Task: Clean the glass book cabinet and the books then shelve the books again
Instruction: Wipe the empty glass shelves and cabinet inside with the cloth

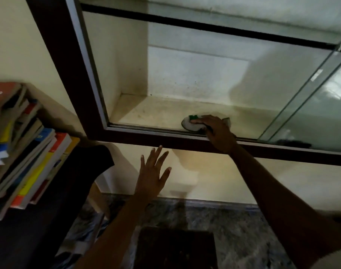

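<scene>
Nearest, a dark mat lies on the speckled stone floor. At the left a dark bench carries the books, a slumped, leaning stack with red, yellow and blue covers, outside the cabinet and just beside its frame. The left hand is raised before the cream wall under the cabinet, its fingers released and spread wide, holding nothing; whether they touch the wall cannot be told. Higher up, the right arm crosses the lower dark rail of the glass book cabinet, and the right hand lies inside on the bottom shelf, fingers grasping a grey and green scrub pad pressed flat on the shelf close to the front track. The shelf holds no books and looks smudged. To the right a sliding glass door covers that side of the opening. Behind, the cabinet's back wall is speckled with dark spots, and a glass shelf with a dark front edge runs across above.
</scene>
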`<action>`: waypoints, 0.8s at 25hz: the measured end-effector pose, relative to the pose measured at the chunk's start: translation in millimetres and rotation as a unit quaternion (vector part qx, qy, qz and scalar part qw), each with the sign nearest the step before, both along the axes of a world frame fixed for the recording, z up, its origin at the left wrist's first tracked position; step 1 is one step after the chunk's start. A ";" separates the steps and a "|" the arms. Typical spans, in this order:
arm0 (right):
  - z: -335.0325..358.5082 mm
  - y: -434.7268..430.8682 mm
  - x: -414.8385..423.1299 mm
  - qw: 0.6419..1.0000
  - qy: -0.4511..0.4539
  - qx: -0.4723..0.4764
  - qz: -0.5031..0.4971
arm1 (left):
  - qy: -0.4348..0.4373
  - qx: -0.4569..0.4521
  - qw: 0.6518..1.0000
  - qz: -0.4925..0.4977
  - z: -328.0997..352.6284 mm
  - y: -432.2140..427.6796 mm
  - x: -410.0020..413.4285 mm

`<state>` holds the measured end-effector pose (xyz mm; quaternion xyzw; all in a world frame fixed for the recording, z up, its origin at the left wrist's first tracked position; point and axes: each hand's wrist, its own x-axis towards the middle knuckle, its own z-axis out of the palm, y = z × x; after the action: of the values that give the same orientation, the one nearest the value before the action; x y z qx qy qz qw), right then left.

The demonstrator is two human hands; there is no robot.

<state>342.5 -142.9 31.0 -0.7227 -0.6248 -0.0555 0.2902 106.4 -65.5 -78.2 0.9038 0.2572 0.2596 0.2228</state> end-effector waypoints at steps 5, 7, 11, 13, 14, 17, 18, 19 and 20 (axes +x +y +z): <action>-39.2 -56.4 -56.5 0.998 0.057 -0.010 -0.006 | 0.091 -0.156 0.983 -0.026 -3.3 -43.2 -22.2; -76.4 -100.1 -83.7 0.991 0.118 -0.057 -0.003 | 0.092 -0.210 0.972 -0.045 -11.1 -66.0 -40.6; -147.4 -178.7 -139.9 0.962 0.204 -0.181 -0.021 | 0.143 -0.307 0.937 -0.083 -50.7 -102.0 -97.3; -181.8 -207.7 -165.2 0.948 0.226 -0.220 -0.034 | 0.205 -0.283 0.933 -0.083 -65.1 -122.8 -125.6; -196.3 -220.2 -177.9 0.947 0.221 -0.231 -0.029 | 0.224 -0.242 0.941 -0.077 -83.0 -131.9 -137.6; -202.7 -257.3 -214.1 0.939 0.213 -0.259 -0.071 | 0.250 -0.216 0.934 -0.136 -92.0 -171.0 -151.2; -195.8 -270.9 -220.7 0.935 0.224 -0.257 -0.096 | 0.265 -0.223 0.929 -0.134 -88.0 -183.3 -151.8; -189.0 -286.4 -223.1 0.933 0.241 -0.243 -0.116 | 0.258 -0.199 0.939 -0.115 -89.7 -192.8 -147.4; -180.0 -306.3 -221.6 0.926 0.253 -0.232 -0.156 | 0.254 -0.162 0.940 -0.160 -92.2 -201.5 -141.7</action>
<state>121.0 -449.1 -149.1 -0.8482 -0.4056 0.2306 0.2506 -35.3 -267.0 -170.4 0.9207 0.1959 -0.0623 0.3317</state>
